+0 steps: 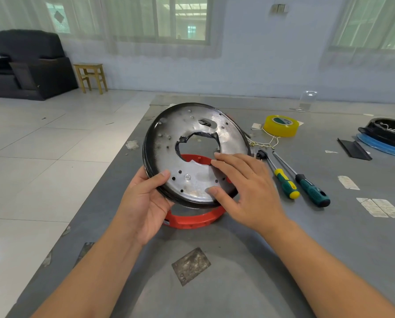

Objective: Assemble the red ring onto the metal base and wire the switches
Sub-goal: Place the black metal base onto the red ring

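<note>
Above the red ring [195, 220], left hand [143, 203] grips the tilted metal base [191, 138]; right hand [244, 187] fingers spread flat on it.

Scuffed shiny metal base [191, 143] (black-rimmed) over a glossy red plastic ring [191, 220].

metal base [191, 143] tilted above red ring [193, 220] | screwdrivers [299, 180] right | tape roll [280, 125] behind, perhaps touching wires [264, 143]

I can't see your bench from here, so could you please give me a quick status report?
Left hand grips round metal base, tilted up; right hand flat on it. Red plastic ring on table beneath, unattached. Nothing in the way.
</note>
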Demonstrator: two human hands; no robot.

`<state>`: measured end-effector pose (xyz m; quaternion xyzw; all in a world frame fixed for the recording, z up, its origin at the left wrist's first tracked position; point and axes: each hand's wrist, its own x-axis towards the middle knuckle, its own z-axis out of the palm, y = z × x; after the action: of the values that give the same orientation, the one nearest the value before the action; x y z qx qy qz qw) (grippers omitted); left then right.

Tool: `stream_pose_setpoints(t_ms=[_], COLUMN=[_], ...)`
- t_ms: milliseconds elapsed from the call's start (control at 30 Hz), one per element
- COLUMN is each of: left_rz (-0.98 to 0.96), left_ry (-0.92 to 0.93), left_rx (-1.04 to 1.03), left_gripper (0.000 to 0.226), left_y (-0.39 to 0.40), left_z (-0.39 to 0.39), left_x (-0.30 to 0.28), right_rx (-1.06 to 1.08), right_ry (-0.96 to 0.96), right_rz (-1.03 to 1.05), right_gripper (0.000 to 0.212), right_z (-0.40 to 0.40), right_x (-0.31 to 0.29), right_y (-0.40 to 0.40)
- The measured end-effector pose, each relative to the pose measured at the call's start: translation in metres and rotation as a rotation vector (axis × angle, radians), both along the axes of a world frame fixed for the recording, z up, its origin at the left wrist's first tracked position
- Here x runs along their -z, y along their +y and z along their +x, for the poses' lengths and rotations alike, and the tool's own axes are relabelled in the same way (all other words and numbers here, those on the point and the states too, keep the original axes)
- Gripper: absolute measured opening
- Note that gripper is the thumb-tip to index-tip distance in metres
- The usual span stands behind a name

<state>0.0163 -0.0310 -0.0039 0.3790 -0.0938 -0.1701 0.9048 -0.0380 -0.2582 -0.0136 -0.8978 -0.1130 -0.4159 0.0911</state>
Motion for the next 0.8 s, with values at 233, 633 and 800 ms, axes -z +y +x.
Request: stream_pose_setpoints(t_ms=[233,633,800], left_rz=[-0.016,-0.076,0.132], left_ry=[0.026,-0.191,-0.490], left_rx=[-0.030,-0.076,-0.216], left_gripper=[0.054,0.037,0.036], left_y=[-0.003,-0.011,-0.015], left_z=[0.000,-0.008,-0.014], left_x=[0.000,-0.012,-0.021], right_rx=[-0.017,-0.005,-0.049], right_ry=[0.000,0.294,0.307], right_rz=[0.020,0.006,0.201], right_gripper=[0.052,0.072,0.072], right_z=[0.000,-0.001,-0.002], right_x=[0.000,0.007,0.014], right_y=[0.003,0.004,-0.003])
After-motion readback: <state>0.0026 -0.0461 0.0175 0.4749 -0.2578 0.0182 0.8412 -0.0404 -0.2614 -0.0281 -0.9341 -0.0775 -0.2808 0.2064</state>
